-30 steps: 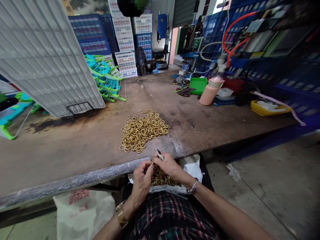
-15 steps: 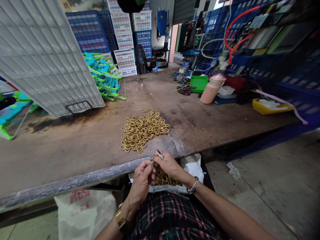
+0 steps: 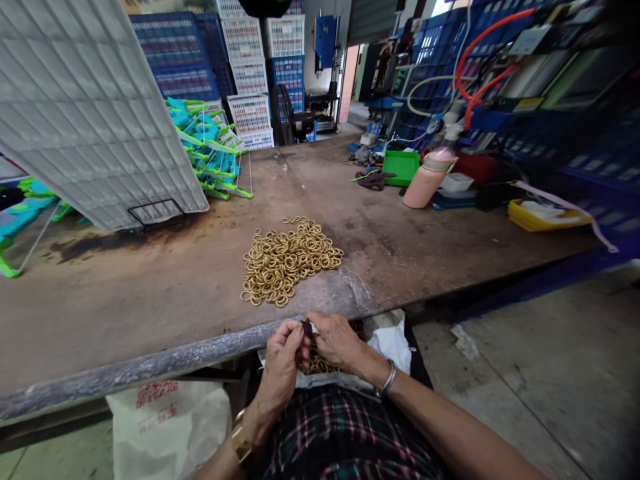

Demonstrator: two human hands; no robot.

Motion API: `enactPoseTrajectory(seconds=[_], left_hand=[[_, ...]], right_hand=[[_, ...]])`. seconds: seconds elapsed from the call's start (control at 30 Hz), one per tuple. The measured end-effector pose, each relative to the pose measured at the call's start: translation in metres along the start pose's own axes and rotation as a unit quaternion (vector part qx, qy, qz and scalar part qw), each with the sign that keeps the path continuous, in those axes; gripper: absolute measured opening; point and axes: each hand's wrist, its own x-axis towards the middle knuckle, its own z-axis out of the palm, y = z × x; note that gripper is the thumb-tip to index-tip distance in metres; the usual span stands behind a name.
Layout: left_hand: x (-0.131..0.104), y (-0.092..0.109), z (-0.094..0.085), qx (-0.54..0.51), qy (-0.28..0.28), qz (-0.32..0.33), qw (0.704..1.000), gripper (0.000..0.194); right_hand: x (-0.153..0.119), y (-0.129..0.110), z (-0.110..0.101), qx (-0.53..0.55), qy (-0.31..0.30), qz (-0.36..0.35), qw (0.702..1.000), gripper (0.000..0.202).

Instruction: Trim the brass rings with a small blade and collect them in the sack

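Observation:
My left hand (image 3: 283,357) is closed in a pinch at the table's front edge, on what looks like a gold-coloured ring mostly hidden by the fingertips. Close against it, my right hand (image 3: 337,341) grips a small pointed metal tool (image 3: 308,328); its exact kind is hard to make out. Under both hands, more gold-coloured rings (image 3: 320,364) lie in a pale bag or cloth on my lap. A loose pile of similar rings (image 3: 290,263) rests on the table (image 3: 210,267) just beyond my hands.
At the left, a large grey ribbed panel (image 3: 100,113) leans beside turquoise and green plastic parts (image 3: 213,153). A pink bottle (image 3: 425,183), a green tray (image 3: 401,168) and a yellow tray (image 3: 545,220) stand to the right. Below the table hangs a white printed bag (image 3: 170,427).
My right hand has turned and lowered slightly, bringing the tool from pointing up and away to the left fingertips. My left hand keeps its pinch almost in place.

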Motion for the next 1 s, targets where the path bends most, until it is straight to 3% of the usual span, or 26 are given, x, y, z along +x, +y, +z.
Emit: enactPoseTrajectory(seconds=[0.2, 0.33, 0.43, 0.6, 0.87, 1.0], left_hand=[[-0.006, 0.007, 0.001, 0.062, 0.016, 0.025, 0.998, 0.033], [-0.017, 0.017, 0.008, 0.063, -0.049, 0.028, 0.996, 0.031], [-0.016, 0.017, 0.009, -0.018, -0.075, -0.006, 0.997, 0.028], [-0.004, 0.011, -0.001, -0.133, 0.004, -0.059, 0.989, 0.029], [0.006, 0.008, -0.019, -0.243, -0.001, -0.120, 0.963, 0.016], [0.010, 0.007, -0.019, -0.236, 0.023, -0.114, 0.965, 0.024]], right_hand=[[0.006, 0.000, -0.001, -0.026, -0.034, 0.003, 0.999, 0.022], [0.018, 0.006, -0.008, -0.065, -0.024, 0.056, 0.996, 0.026], [0.033, 0.008, -0.010, -0.069, 0.020, 0.065, 0.995, 0.022], [0.060, 0.004, 0.001, -0.053, 0.094, 0.065, 0.992, 0.017], [0.079, -0.004, 0.006, -0.102, 0.096, 0.085, 0.987, 0.015], [0.078, 0.003, 0.002, -0.064, 0.108, 0.092, 0.988, 0.013]])
